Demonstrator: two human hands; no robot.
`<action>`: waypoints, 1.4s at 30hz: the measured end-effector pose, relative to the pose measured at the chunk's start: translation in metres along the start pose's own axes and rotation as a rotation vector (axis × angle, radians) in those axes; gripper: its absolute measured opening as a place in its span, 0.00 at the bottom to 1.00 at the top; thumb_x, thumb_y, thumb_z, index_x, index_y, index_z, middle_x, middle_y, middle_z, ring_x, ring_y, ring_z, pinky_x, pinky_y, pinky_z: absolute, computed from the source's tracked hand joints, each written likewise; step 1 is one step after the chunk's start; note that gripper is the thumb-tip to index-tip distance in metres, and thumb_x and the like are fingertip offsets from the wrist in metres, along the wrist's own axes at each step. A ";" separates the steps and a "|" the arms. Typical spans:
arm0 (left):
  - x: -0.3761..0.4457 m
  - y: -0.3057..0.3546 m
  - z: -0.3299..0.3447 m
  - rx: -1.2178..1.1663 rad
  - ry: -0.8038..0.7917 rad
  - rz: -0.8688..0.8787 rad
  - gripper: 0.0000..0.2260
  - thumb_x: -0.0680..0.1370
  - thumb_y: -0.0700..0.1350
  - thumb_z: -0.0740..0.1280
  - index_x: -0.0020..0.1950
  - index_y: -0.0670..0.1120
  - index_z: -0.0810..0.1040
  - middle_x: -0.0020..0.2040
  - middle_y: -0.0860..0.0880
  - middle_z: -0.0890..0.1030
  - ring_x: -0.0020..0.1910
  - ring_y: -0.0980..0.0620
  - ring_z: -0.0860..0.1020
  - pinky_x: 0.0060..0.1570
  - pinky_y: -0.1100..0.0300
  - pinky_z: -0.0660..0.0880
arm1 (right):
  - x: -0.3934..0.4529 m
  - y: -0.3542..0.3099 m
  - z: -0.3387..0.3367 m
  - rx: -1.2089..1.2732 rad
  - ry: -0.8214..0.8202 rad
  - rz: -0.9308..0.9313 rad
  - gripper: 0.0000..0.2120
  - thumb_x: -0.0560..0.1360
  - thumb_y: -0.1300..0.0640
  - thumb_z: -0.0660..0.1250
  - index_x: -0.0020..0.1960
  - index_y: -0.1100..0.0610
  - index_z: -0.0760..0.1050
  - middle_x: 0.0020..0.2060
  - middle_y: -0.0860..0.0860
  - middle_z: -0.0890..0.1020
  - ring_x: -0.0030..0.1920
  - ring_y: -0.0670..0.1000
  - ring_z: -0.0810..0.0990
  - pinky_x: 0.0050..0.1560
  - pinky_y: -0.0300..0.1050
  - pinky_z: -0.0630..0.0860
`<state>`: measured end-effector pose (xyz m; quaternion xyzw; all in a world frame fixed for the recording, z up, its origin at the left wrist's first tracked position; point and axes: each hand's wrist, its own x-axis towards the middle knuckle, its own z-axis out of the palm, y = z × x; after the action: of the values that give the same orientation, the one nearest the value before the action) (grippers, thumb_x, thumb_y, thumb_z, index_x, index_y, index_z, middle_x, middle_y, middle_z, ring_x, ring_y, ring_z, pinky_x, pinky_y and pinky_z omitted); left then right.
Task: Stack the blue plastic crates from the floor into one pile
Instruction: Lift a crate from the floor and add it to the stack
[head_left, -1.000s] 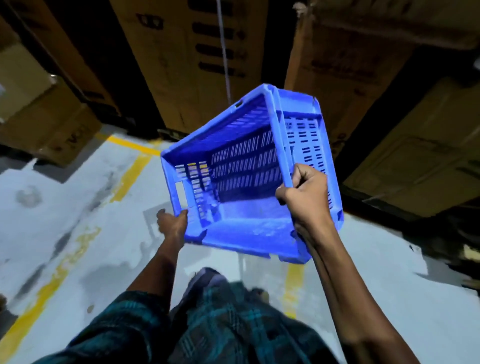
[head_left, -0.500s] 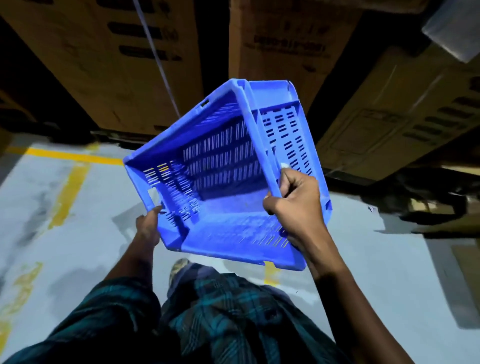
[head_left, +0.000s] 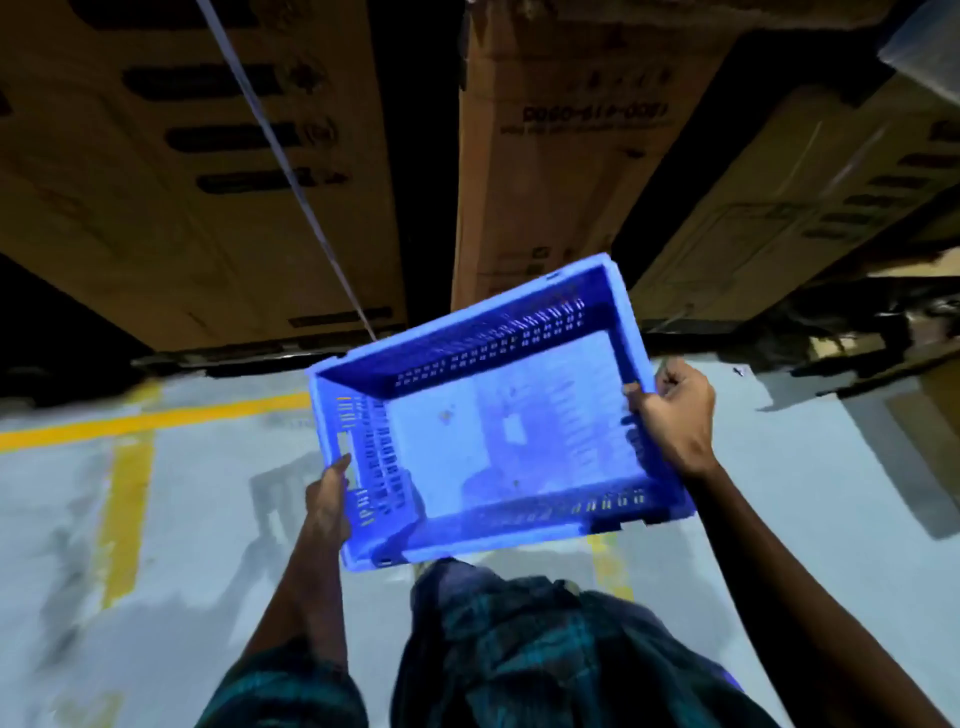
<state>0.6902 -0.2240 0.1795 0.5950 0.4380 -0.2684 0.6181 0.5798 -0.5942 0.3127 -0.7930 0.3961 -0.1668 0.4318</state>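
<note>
One blue plastic crate (head_left: 488, 431) with slotted walls hangs in the air in front of me, its open side up and nearly level, empty inside. My left hand (head_left: 327, 501) grips its left short wall near the handle slot. My right hand (head_left: 672, 410) is closed over the rim of the right short wall. No other crate and no pile is in view.
Tall brown cardboard boxes (head_left: 561, 156) stand in a row straight ahead, with dark gaps between them. The grey floor (head_left: 218, 499) carries yellow painted lines (head_left: 130, 499). A thin white strap (head_left: 291, 171) runs diagonally across the left box. My checked clothing fills the bottom of the view.
The crate has tipped from steeply tilted to nearly level with its opening upward and moved lower and to the right. Both hands kept their grip. The view swung right along the boxes.
</note>
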 end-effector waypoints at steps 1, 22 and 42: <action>0.008 0.010 -0.005 0.041 -0.003 0.006 0.12 0.76 0.48 0.70 0.37 0.46 0.71 0.35 0.47 0.68 0.33 0.48 0.68 0.42 0.52 0.71 | 0.002 0.003 0.011 -0.050 0.042 0.037 0.18 0.66 0.63 0.70 0.31 0.53 0.61 0.18 0.44 0.70 0.16 0.41 0.67 0.15 0.36 0.67; 0.049 0.076 0.003 -0.203 -0.224 -0.075 0.18 0.79 0.53 0.59 0.60 0.43 0.77 0.46 0.44 0.81 0.37 0.44 0.81 0.40 0.53 0.81 | 0.028 0.052 0.109 -0.149 -0.096 0.601 0.14 0.69 0.59 0.69 0.50 0.68 0.78 0.40 0.59 0.80 0.39 0.57 0.79 0.37 0.44 0.72; 0.195 0.023 0.066 -0.165 0.089 0.153 0.11 0.75 0.45 0.66 0.49 0.39 0.81 0.48 0.37 0.83 0.51 0.37 0.82 0.58 0.41 0.76 | 0.123 0.190 0.213 -0.288 -0.211 0.535 0.26 0.62 0.50 0.59 0.56 0.62 0.75 0.43 0.56 0.80 0.45 0.56 0.75 0.47 0.42 0.69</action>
<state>0.8168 -0.2476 0.0170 0.5850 0.4389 -0.1569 0.6637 0.6948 -0.6309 0.0260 -0.7268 0.5629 0.0935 0.3822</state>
